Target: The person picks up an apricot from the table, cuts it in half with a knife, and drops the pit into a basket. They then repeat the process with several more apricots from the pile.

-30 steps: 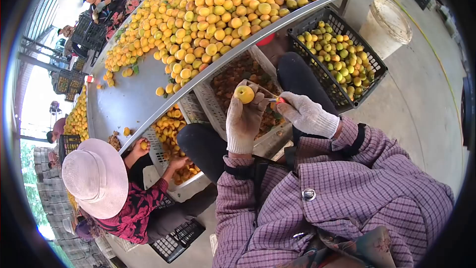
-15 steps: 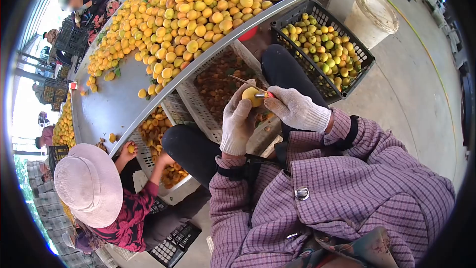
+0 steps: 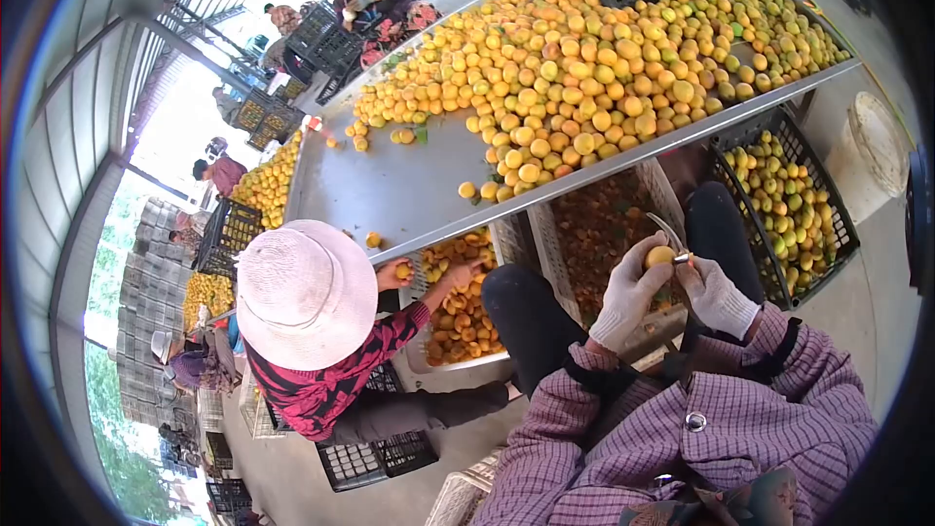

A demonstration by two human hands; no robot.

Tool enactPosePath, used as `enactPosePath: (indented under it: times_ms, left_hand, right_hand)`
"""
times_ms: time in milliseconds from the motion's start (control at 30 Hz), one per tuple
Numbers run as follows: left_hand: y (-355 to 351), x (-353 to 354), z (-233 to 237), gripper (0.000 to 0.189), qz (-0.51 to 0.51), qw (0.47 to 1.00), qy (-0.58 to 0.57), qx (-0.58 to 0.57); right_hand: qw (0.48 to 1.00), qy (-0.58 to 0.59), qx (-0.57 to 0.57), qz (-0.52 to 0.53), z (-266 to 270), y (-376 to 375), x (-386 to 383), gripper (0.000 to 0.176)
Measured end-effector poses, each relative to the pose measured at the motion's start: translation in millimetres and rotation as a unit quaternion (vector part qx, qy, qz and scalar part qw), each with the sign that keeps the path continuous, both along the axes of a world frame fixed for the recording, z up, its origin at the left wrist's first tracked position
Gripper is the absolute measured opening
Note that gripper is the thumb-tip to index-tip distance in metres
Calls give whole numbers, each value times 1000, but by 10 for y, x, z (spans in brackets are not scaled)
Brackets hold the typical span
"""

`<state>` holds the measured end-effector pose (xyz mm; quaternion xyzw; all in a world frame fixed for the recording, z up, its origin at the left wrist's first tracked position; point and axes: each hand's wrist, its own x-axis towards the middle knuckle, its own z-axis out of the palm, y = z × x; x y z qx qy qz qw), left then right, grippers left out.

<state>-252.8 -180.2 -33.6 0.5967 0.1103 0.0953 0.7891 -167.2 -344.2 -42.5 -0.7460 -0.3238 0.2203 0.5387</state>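
Observation:
In a white knit glove, my left hand (image 3: 626, 294) has its fingers wrapped round a yellow apricot (image 3: 659, 256). My right hand (image 3: 719, 296), gloved the same way, grips a small knife with a thin curved blade (image 3: 669, 231); most of its handle is hidden in the fingers. The blade reaches up past the far side of the apricot, close against it. Both hands are together above my lap, in front of a crate of halved, darker apricots (image 3: 604, 244) under the table edge.
A metal table (image 3: 409, 200) carries a large heap of apricots (image 3: 584, 68). At right stand a black crate of apricots (image 3: 789, 205) and a white bucket (image 3: 877, 146). At left a co-worker in a pale hat (image 3: 307, 294) handles apricots over a crate of halves (image 3: 463, 331). Other people sit farther back.
My view has swung left and up, so the scene, hands included, sits farther right and lower. The knife blade now points more steeply upward beside the apricot.

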Motion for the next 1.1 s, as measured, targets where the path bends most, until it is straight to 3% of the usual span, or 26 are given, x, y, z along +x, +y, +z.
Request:
enactPosePath:
  times_ms: [167, 233, 267, 300, 367, 433, 467, 500, 533, 567, 600, 700, 833, 1100]
  left_hand:
    - [2, -56, 52, 45, 38, 999, 32, 0]
    - [-10, -79, 46, 44, 44, 998, 51, 0]
    - [-32, -61, 36, 42, 59, 996, 60, -39]
    - [-51, -44, 28, 41, 72, 992, 71, -81]
    - [-74, -7, 16, 40, 103, 987, 68, -108]
    - [-59, 44, -81, 41, 146, 980, 34, -133]
    - [-36, -31, 79, 42, 161, 981, 60, -88]
    - [75, -71, -108, 40, 125, 992, -28, 23]
    - [96, -42, -198, 41, 94, 946, -56, -306]
    - [135, -37, -257, 45, 43, 930, -101, -350]
    - [100, -37, -175, 50, 55, 913, -111, -388]
    - [72, -30, -148, 58, -10, 902, -143, -408]
    - [43, 9, -249, 63, -45, 907, -138, -396]
    - [49, -29, -294, 73, -34, 932, -110, -344]
  right_hand:
    - [998, -24, -51, -23, 236, 83, -51, 21]
    - [938, -206, -280, 11, 355, 127, 28, 23]
    - [924, -230, -304, 33, 404, 152, 71, 28]
    - [924, -230, -304, 33, 378, 169, 114, 28]
    - [894, -366, -257, 26, 257, 181, 189, 27]
    - [894, -411, -174, -33, 118, 221, 250, 23]
    - [904, -372, -197, -74, 193, 249, 219, 22]
    - [913, -300, -255, -105, 333, 265, 159, 24]
    - [933, -249, -226, -125, 360, 223, 94, 27]
    - [969, -156, -170, -85, 325, 129, 109, 33]
    - [988, -86, -114, -51, 243, 70, 65, 33]
    - [994, 74, -73, -17, 301, -59, -138, 27]
    - [993, 43, -112, 0, 553, -115, -249, 29]
    - [987, -9, -156, 31, 468, -76, -260, 31]
